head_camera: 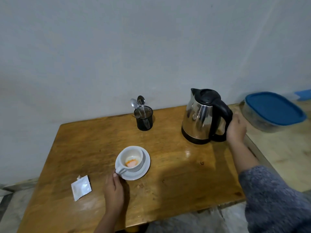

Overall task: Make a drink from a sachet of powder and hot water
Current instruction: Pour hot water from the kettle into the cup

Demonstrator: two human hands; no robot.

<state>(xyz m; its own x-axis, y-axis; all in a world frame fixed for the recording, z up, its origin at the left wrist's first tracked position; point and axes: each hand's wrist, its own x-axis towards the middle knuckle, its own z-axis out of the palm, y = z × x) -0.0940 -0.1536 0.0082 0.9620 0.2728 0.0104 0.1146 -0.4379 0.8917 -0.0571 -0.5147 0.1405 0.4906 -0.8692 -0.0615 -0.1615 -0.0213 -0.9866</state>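
A white cup [133, 158] with orange powder in its bottom stands on a white saucer [143, 170] near the table's middle. My left hand [114, 190] rests at the saucer's near edge, thumb against the cup's handle. A torn white sachet [81, 187] lies flat to the left. At the back right stands a steel kettle [200, 118] with a black lid and handle. My right hand [236, 128] is at the kettle's handle, fingers around its outer side. The kettle sits upright on the table.
A black mesh holder [145, 121] with spoons stands at the back by the wall. A container with a blue lid [272, 110] sits on a lighter surface to the right. The wooden table [176, 174] ends close to my body and at the left.
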